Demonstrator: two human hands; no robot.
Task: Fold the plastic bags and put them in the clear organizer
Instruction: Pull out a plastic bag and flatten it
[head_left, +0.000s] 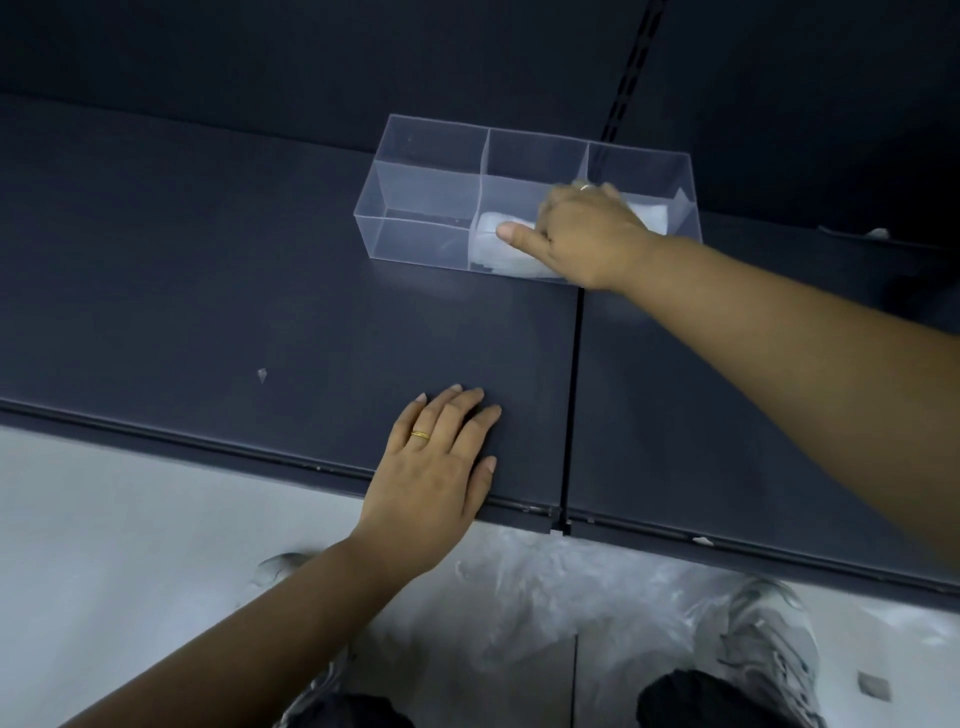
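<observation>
A: Two folded white bags in the clear organizer (426, 171)?
B: Yes. The middle bag (491, 254) lies in the centre compartment, the right bag (655, 214) in the right-hand one.
A: And the hands?
B: The right hand (587, 234) reaches in over both, thumb on the middle bag; whether its fingers grip anything, I cannot tell. The left hand (436, 462) lies flat on the counter (208, 286), fingers straight.

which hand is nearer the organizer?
Right. The right hand is at the organizer, thumb on a bag inside; the left hand lies flat on the shelf near its front edge.
</observation>
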